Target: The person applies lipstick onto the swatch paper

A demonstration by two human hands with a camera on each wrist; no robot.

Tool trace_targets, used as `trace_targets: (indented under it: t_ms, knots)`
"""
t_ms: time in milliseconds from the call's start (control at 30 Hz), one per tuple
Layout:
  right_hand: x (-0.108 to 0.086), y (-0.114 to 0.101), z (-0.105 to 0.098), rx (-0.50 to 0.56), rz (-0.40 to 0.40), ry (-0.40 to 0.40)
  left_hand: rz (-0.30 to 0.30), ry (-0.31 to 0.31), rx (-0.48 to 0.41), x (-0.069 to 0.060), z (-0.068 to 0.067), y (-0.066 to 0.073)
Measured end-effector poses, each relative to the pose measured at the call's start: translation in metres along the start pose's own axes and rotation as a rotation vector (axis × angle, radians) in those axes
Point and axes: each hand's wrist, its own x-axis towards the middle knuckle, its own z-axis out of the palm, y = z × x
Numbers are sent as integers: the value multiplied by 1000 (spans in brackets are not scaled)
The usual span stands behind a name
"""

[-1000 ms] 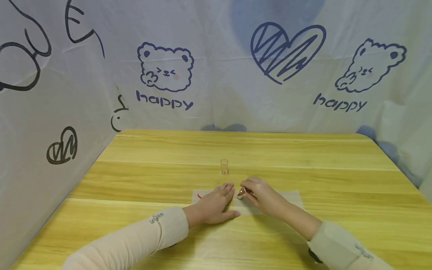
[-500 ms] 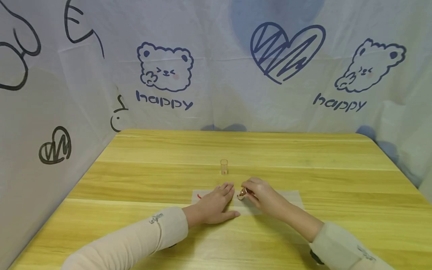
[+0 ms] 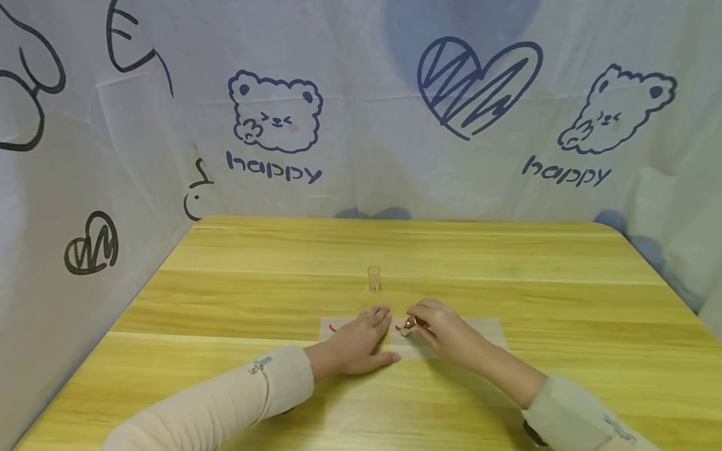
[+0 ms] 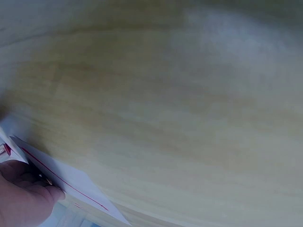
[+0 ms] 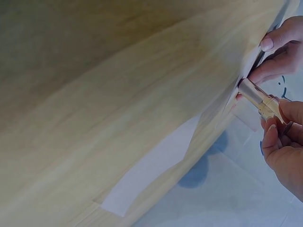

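Note:
A strip of white paper (image 3: 489, 329) lies on the wooden table. My left hand (image 3: 361, 343) rests flat on it, fingers straight and thumb spread. To its right, my right hand (image 3: 448, 331) pinches a lipstick (image 3: 416, 321) with a shiny gold and silver tube, tilted with its end down at the paper. The right wrist view shows the lipstick (image 5: 258, 98) between thumb and fingers. A short red stroke (image 3: 398, 327) shows beside the lipstick's end, and another red mark (image 3: 332, 328) left of my left hand. The left wrist view shows a long red line (image 4: 66, 182) on the paper.
A small clear cap (image 3: 374, 279) stands upright on the table (image 3: 271, 282) beyond my hands. White cloth (image 3: 361, 125) with drawn bears and hearts hangs behind the table and along its left side.
My right hand has moved slightly right and towards me with the lipstick. The red stroke beside its end now shows more plainly. My left hand stays in place.

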Motion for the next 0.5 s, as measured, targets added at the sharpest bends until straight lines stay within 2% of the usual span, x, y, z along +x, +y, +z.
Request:
trace_targets:
  t_ms: [500]
  knots:
    - [-5, 1, -2, 4, 2, 13, 8, 10, 10, -1, 0, -1]
